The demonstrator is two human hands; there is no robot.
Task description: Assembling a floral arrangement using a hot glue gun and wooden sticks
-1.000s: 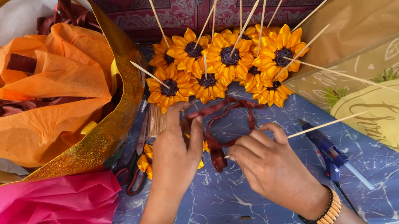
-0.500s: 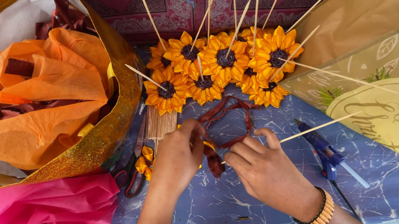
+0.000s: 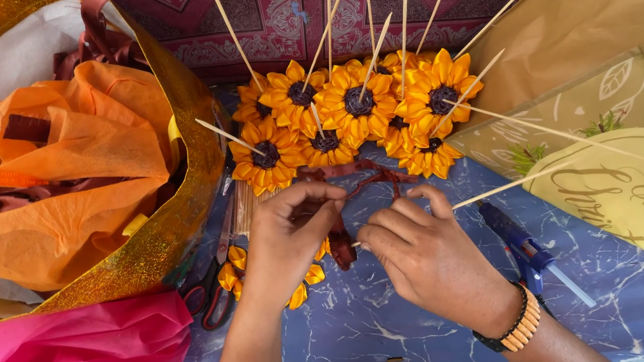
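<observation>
While both hands [image 3: 365, 234] pinch dark red ribbon [image 3: 361, 183] (skewer [image 3: 504, 188] in right), sunflowers [image 3: 355, 115] beyond.

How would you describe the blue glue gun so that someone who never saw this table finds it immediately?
Start from the marbled blue table cover in the lower part of the view. Go to the right hand, which wears a beaded wristband; just beyond that wrist, on its outer side, lies the blue glue gun. It is the only blue plastic tool there, with a pale glue stick sticking out of its end.

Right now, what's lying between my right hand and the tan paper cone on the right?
In the head view, a blue glue gun lies on the blue marbled table, between your right hand and the cone.
</observation>
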